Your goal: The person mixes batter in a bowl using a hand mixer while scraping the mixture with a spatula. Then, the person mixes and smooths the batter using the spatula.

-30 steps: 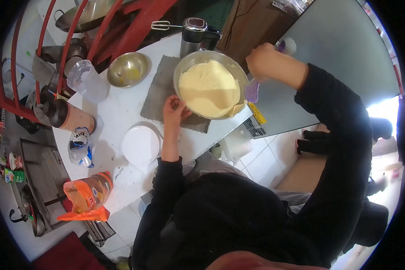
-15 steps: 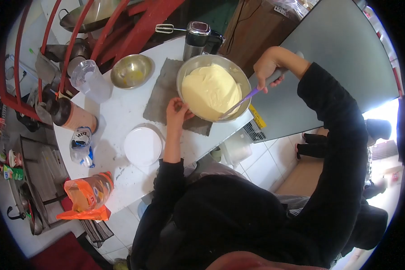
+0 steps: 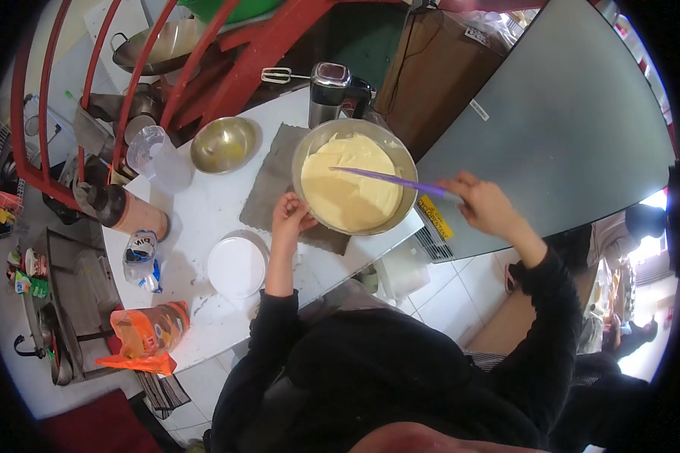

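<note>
A large metal bowl (image 3: 409, 198) holds smooth pale yellow batter (image 3: 347, 192) and rests on a grey cloth (image 3: 261, 200). The fingers of my left hand (image 3: 289, 219) pinch the bowl's rim at its lower left. My right hand (image 3: 487, 204), to the right of the bowl, is closed around the handle of a purple spatula (image 3: 400, 180). The spatula reaches leftward over the bowl, its far end at the batter near the middle. Just behind the bowl stands a black and silver hand mixer (image 3: 330, 94) with its beaters pointing left.
On the white table (image 3: 204, 204) are a small metal bowl (image 3: 223, 145), a clear pitcher (image 3: 159, 158), a brown-lidded jar (image 3: 132, 211), a round white lid (image 3: 237, 266), a plastic packet (image 3: 141, 260) and an orange bag (image 3: 149, 332). Red railings rise behind; a grey panel (image 3: 551, 136) stands right.
My right hand has moved down and toward me, swinging the spatula from the bowl's lower right edge to across its middle. My left hand stays at the rim. The view has shifted slightly.
</note>
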Demonstrator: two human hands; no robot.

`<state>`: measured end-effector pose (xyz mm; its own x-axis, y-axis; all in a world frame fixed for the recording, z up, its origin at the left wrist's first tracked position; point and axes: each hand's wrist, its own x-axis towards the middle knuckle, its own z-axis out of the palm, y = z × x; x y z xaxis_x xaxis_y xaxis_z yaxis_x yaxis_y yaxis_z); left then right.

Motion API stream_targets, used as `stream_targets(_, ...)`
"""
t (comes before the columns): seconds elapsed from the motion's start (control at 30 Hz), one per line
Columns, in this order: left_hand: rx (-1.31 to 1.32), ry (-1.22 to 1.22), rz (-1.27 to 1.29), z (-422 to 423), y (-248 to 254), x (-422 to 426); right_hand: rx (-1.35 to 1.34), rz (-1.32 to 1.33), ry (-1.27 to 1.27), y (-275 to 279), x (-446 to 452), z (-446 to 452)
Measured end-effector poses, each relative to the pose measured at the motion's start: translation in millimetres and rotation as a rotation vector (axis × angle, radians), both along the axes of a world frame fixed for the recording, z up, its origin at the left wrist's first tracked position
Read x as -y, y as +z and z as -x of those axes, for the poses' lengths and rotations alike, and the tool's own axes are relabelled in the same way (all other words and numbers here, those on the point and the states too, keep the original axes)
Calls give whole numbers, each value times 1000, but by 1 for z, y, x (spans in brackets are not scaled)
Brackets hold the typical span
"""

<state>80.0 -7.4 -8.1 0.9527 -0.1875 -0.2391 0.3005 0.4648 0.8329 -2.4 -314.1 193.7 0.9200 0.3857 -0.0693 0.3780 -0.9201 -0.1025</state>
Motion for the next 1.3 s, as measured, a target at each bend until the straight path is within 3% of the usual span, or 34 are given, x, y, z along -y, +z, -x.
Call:
stream_targets(0.23,-18,26,-47,0,-4,2,-10,118,-208,-46,7,56)
stream_targets(0.37,-17,21,-71,1,1,2,46,184,-78,-74,29,78)
stream_targets(0.53,-15,11,-110,-1,-1,1,-51,197,-112,-26,34,89)
stream_targets(0.77,-13,20,-76,0,-1,1,-264,508,-221,48,19,91)
stream_targets(0.97,-11,11,-46,-1,-3,0,-66,249,-315,73,21,85)
stream_targets(1.0,-4,10,-35,-1,-4,0,-54,32,-360,73,17,78)
stream_targets(1.1,-8,11,-27,0,-1,1,-258,-30,-531,70,15,55)
stream_targets(1.3,68,43,-60,5,1,7,-201,120,-376,51,22,22)
